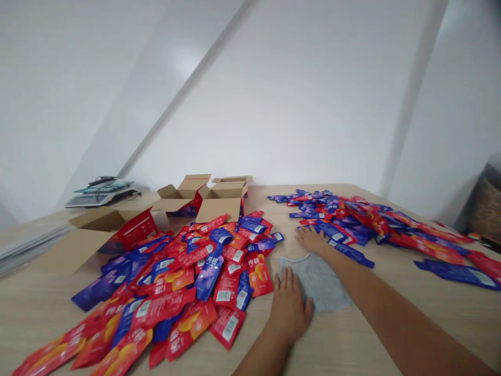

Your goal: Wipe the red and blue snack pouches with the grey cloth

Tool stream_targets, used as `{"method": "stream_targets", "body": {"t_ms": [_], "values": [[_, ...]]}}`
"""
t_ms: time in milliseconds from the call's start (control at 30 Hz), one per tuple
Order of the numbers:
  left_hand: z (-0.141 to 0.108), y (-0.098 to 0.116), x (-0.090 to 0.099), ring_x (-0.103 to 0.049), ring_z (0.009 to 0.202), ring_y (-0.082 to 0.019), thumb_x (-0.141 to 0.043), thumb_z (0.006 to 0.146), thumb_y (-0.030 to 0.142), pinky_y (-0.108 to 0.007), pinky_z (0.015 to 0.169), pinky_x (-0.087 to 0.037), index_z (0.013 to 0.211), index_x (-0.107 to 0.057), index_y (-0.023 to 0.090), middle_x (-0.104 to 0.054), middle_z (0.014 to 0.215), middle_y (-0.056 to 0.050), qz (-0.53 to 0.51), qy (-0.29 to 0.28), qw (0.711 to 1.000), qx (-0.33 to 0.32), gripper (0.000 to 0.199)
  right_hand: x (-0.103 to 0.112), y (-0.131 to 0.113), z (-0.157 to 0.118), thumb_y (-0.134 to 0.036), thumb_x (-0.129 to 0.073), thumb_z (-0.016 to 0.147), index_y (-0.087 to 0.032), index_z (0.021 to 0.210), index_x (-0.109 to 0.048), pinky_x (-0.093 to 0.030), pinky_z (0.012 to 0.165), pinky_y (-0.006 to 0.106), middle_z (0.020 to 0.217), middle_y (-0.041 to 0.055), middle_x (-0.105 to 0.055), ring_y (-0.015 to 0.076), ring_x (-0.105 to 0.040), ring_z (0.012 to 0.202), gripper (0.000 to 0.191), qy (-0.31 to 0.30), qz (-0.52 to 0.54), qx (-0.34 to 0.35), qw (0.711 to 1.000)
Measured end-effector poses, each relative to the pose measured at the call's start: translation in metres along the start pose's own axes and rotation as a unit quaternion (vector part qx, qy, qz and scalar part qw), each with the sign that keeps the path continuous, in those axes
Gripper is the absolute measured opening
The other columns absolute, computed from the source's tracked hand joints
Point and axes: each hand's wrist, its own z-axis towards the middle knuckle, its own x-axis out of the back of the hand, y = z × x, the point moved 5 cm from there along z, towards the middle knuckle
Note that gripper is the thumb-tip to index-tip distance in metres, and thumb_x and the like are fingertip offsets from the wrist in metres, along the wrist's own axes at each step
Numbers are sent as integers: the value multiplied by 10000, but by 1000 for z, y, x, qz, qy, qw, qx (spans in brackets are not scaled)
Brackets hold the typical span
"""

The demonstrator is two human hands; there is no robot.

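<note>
My left hand lies palm down with its fingers stretched out, against the left edge of a grey cloth. The cloth is spread flat on the wooden table. Farther forward, my right hand rests with fingers extended just past the cloth's far edge, beside blue and red foil pouches. Neither hand has anything gripped in it. To the left of my left hand is a big heap of red and blue pouches, many with white barcode labels showing.
Open cardboard boxes stand behind the left heap: a near one, a middle one and a right one. A scale-like device with flat items on it sits at the back left. More pouches stretch along the right side.
</note>
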Motion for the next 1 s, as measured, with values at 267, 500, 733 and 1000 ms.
{"method": "stream_targets", "body": {"t_ms": [267,500,733,1000], "values": [[4,2,-1,-127,1401,-293,-228,899,500,-499,1132,-81,1395,-340,49,-248,1492,-169,20,-3,1000,-2,680,16,67,-87,-351,-355,920,-268,1156,-570,-329,948,514,1223,84,-548,257,-463,1141,330,35,-16,-11,999],[6,3,-2,-148,1398,-283,-268,897,461,-490,1130,-93,1376,-366,49,-272,1483,-171,47,1,999,3,640,29,119,-133,-248,-447,868,-111,1097,-573,-396,849,411,1106,197,-540,311,-486,1071,296,80,-77,-124,986],[7,1,-5,-151,1399,-273,-289,902,448,-454,1135,-117,1386,-345,43,-261,1486,-175,43,-4,999,-3,633,26,128,-110,-288,-476,863,-92,1173,-563,-382,880,419,1160,237,-521,332,-468,1106,377,56,-84,-120,988],[2,7,4,-147,1397,-298,-309,906,532,-493,1115,-132,1422,-317,254,-220,1514,-107,28,2,999,-29,585,24,130,-74,-271,-474,854,-90,1158,-582,-365,920,406,1183,221,-569,304,-507,1112,370,-10,-69,-71,995]]}}
